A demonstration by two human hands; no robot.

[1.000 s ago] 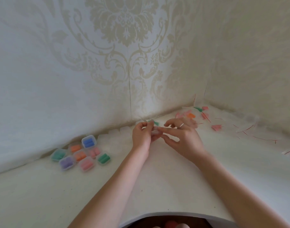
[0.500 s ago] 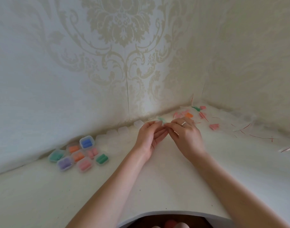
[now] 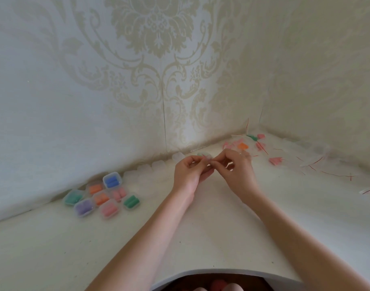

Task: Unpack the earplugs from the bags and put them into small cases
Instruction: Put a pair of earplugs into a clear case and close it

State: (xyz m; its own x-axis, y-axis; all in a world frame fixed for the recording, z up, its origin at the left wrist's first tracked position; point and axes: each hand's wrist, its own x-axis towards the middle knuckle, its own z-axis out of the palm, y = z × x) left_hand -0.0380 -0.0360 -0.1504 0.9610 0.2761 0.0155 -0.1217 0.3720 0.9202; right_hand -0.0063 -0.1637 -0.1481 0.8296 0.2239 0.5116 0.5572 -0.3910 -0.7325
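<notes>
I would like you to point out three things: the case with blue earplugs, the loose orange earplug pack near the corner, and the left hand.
case with blue earplugs (image 3: pixel 112 181), head view, on its clear lid.
orange earplug pack (image 3: pixel 242 146), head view, on its orange middle.
left hand (image 3: pixel 189 173), head view, on the back of the hand.

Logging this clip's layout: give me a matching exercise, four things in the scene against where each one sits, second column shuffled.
Things:
1. blue-filled case
2. purple-filled case
3. loose orange earplugs
4. small bag

Places:
A. pinched between the fingertips of left hand and right hand
B. back of the case cluster, nearest the wall
C. far corner of the table, beyond the right hand
D. front left of the case cluster

Pairs: 1-B, 2-D, 3-C, 4-A
</notes>
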